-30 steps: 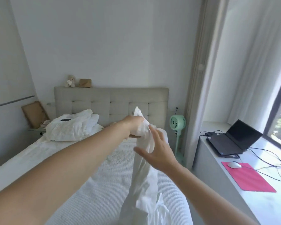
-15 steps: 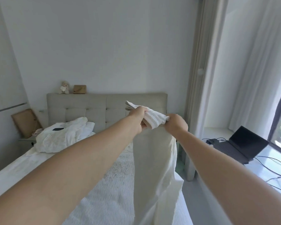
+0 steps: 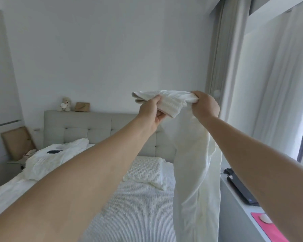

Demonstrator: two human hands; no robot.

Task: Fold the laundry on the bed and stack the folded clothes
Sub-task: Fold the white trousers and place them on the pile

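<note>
Both hands are holding white trousers (image 3: 196,163) up over the bed (image 3: 136,206): left hand (image 3: 151,110) and right hand (image 3: 204,106) are clenching the ribbed waistband. The bunched grip is risking a crooked fold, or the hanging legs snagging the pillow (image 3: 145,173).

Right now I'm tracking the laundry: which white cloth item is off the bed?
The white garment, gripped at its ribbed band by left hand and right hand, hanging down. The crumpled white heap lies on the bed.
</note>
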